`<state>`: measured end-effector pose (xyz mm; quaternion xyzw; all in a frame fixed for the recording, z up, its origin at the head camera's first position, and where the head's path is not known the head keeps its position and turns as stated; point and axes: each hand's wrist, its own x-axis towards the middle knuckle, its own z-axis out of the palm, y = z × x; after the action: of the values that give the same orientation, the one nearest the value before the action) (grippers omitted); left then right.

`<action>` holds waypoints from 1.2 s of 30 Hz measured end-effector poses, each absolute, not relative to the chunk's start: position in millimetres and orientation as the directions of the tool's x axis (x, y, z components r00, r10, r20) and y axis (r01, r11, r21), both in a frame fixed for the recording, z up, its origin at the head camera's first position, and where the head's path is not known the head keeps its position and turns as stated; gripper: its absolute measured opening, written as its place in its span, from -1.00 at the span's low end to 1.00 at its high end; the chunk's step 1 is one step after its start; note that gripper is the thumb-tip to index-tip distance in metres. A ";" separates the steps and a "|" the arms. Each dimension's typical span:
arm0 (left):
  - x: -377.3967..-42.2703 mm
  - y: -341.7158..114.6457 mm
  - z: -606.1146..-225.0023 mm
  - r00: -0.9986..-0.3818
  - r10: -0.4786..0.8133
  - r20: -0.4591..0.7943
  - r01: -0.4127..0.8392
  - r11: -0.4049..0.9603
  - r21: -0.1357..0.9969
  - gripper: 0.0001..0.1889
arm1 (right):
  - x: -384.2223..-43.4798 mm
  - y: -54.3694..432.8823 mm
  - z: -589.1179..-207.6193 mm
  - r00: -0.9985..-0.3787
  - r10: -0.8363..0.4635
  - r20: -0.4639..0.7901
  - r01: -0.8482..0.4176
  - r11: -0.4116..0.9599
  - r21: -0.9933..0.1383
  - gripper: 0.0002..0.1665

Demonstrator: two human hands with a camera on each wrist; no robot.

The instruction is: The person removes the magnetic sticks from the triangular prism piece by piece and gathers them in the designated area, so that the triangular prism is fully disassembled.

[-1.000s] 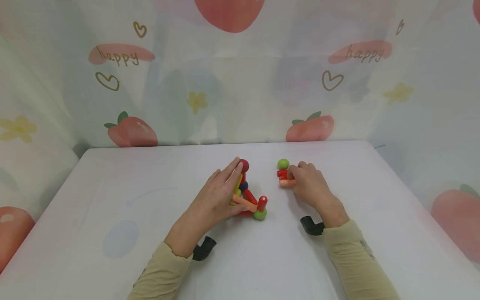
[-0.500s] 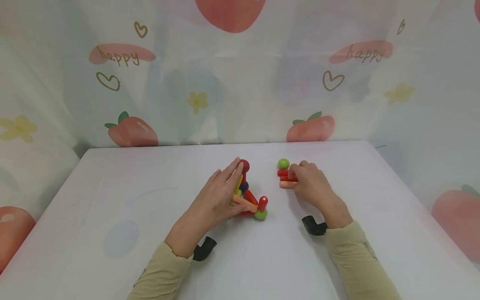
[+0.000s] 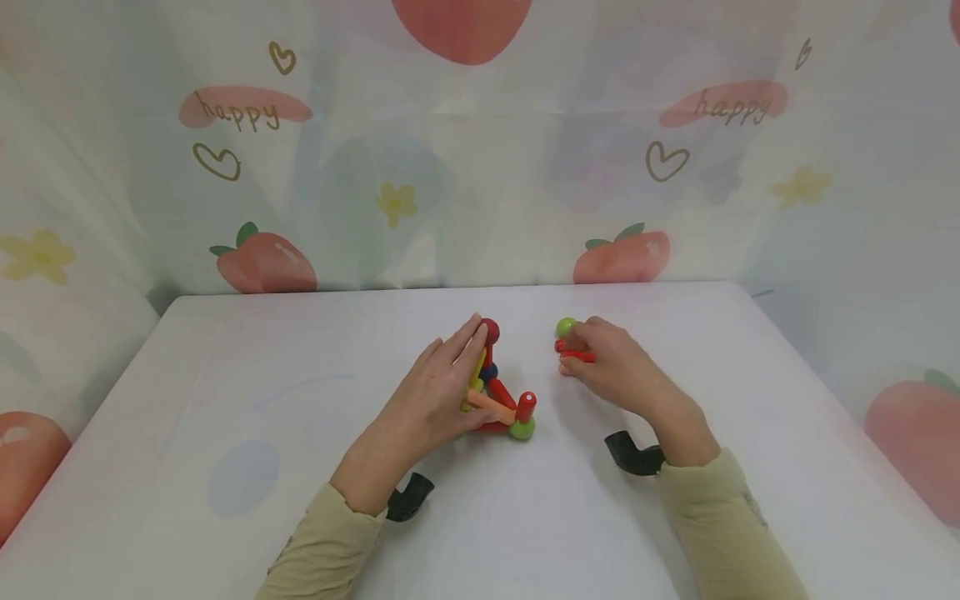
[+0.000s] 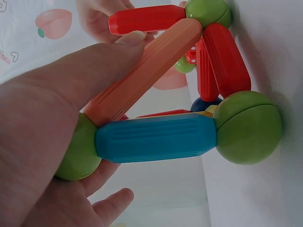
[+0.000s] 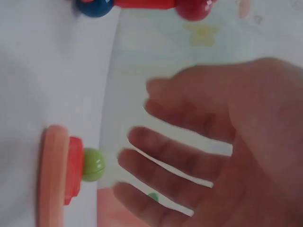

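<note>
My left hand [image 3: 423, 408] holds a structure of magnetic rods and balls. Its thumb lies on an orange rod [image 4: 147, 71] in the left wrist view; the other fingers are partly hidden behind the structure. A blue rod [image 4: 156, 137] joins two green balls there, and a short red rod [image 3: 527, 407] stands up from a front green ball [image 3: 522, 428]. My right hand [image 3: 630, 371] hovers over loose red rods [image 3: 578, 357] and hides part of them. In the right wrist view its fingers [image 5: 175, 156] are loosely bent, with nothing between them, apart from a loose orange rod [image 5: 53, 175].
A loose green ball [image 3: 566, 326] sits behind the red rods on the white table [image 3: 300, 500]. A patterned curtain [image 3: 480, 167] hangs along the table's back edge. Black curved pieces [image 3: 633, 454] stick out at both wrists.
My right hand has shifted slightly, and its thumb and fingers now lie farther left, covering most of the loose orange rod in the head view. The left hand and the structure stay put.
</note>
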<state>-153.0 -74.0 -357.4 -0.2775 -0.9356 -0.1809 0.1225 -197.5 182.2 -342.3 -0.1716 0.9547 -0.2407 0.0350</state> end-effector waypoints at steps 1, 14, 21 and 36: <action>-152.9 -74.3 -357.2 -0.815 0.474 0.332 0.564 0.780 0.271 0.04 | -195.5 180.4 -340.3 -0.928 -0.372 0.015 -0.330 0.806 -0.492 -0.74; -153.1 -73.5 -355.2 -0.831 0.465 0.304 0.545 0.789 0.284 0.07 | -170.5 155.7 -329.2 -0.773 -0.630 -0.076 -0.518 0.695 -0.498 -0.71; -153.1 -73.7 -357.5 -0.818 0.473 0.326 0.561 0.782 0.272 0.06 | -167.1 146.2 -339.0 -0.715 -0.694 -0.082 -0.591 0.663 -0.460 -0.85; -152.8 -74.6 -357.6 -0.792 0.486 0.370 0.591 0.763 0.262 0.04 | -165.4 131.0 -345.9 -0.754 -0.649 -0.097 -0.569 0.721 -0.396 -0.77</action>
<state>-152.8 -74.6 -357.6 -0.2900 -0.9282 -0.1855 0.1412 -165.4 131.0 -345.9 -0.3310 0.9203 -0.1735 0.1153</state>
